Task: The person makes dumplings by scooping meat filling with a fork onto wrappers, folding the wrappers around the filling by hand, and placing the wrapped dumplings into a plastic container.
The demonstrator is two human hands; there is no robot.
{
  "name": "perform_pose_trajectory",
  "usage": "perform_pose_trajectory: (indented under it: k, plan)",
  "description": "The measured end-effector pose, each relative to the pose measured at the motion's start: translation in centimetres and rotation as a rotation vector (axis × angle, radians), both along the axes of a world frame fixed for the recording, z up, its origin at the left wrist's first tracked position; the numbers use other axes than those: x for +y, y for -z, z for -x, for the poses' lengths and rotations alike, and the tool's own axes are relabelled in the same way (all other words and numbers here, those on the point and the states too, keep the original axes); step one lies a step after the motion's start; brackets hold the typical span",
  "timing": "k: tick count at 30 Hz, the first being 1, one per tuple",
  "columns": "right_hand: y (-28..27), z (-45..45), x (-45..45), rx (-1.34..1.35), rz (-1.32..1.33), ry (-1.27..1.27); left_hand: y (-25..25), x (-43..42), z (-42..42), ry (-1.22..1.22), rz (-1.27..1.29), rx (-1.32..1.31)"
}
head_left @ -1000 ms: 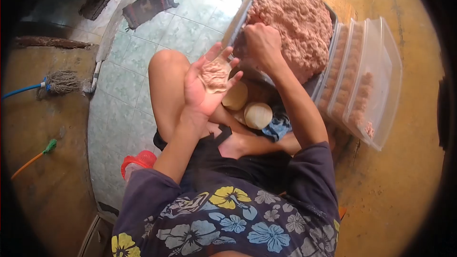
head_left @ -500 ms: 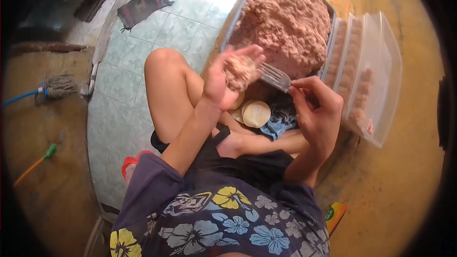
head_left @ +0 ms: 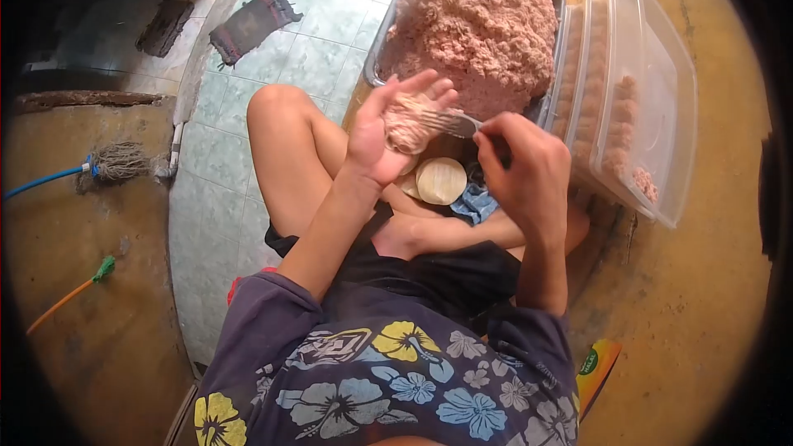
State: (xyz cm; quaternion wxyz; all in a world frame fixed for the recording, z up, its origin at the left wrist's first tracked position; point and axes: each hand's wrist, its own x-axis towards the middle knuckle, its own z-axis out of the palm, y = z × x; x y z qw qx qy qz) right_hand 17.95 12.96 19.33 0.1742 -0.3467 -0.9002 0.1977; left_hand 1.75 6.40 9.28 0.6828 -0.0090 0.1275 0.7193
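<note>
My left hand (head_left: 372,139) is palm up with a meat-filled wrapper (head_left: 405,125) resting in it, its fingers stretched away from me. Pinched by its handle in my right hand (head_left: 529,161) is a fork (head_left: 453,121), whose tines touch the filling. Just below my hands sits a stack of round pale wrappers (head_left: 441,181). Beyond them, a tray (head_left: 373,74) carries a large heap of pink ground meat (head_left: 479,29).
To the right stand stacked clear plastic containers (head_left: 661,107) with rows of meat pieces (head_left: 621,128) inside. A blue cloth (head_left: 475,203) lies by my crossed legs. A mop (head_left: 116,162) and a small dark rug (head_left: 254,23) are on the left, a yellow packet (head_left: 596,372) at lower right.
The fork has come left, from beside my left hand onto the filling in my palm. My right hand has moved left with it, while my left hand stays nearly in place.
</note>
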Motion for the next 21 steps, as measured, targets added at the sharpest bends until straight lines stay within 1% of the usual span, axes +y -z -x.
perform_pose_trajectory:
  k: [1,2,4,6,7,8,9,10,12,14,16,19,21]
  plan:
    - [-0.1,0.3,-0.7,0.096,-0.048,-0.053,0.8,-0.2,0.4,0.006,-0.079,-0.096]
    - [0.7,0.4,-0.8,0.094,-0.104,-0.111,1.4,-0.6,0.6,0.010,-0.158,-0.194]
    - [2.7,0.8,-0.6,0.094,-0.230,-0.232,0.0,-0.7,0.5,0.011,-0.024,-0.133]
    - [2.7,1.3,-1.1,0.068,-0.285,-0.261,-0.4,-0.7,0.9,-0.033,0.081,-0.042]
    - [2.9,1.7,-1.7,0.040,-0.291,-0.261,0.3,-0.7,1.2,-0.047,0.045,-0.081]
    - [3.1,2.0,-2.0,0.011,-0.304,-0.259,0.4,-0.7,1.1,-0.086,0.124,-0.011]
    - [3.7,2.1,-2.2,-0.043,-0.255,-0.262,0.3,-0.6,0.9,-0.125,0.202,0.055]
    - [4.0,2.2,-2.4,-0.039,-0.210,-0.265,0.2,-0.6,0.9,-0.166,0.282,0.121]
    - [4.4,2.8,-2.3,-0.026,-0.121,-0.274,0.7,-0.8,1.5,-0.184,0.296,0.115]
    - [3.5,3.1,-0.6,0.100,0.250,-0.240,2.1,-1.2,1.8,-0.213,0.272,0.144]
    - [3.3,3.7,-0.4,0.080,0.101,-0.177,2.0,-1.1,2.6,-0.220,0.241,0.114]
    - [4.9,4.1,-0.6,0.068,-0.118,-0.242,1.5,-1.0,3.1,-0.206,0.252,0.072]
    - [5.4,4.2,-1.1,0.077,-0.055,-0.250,1.9,-0.9,3.1,-0.207,0.278,0.051]
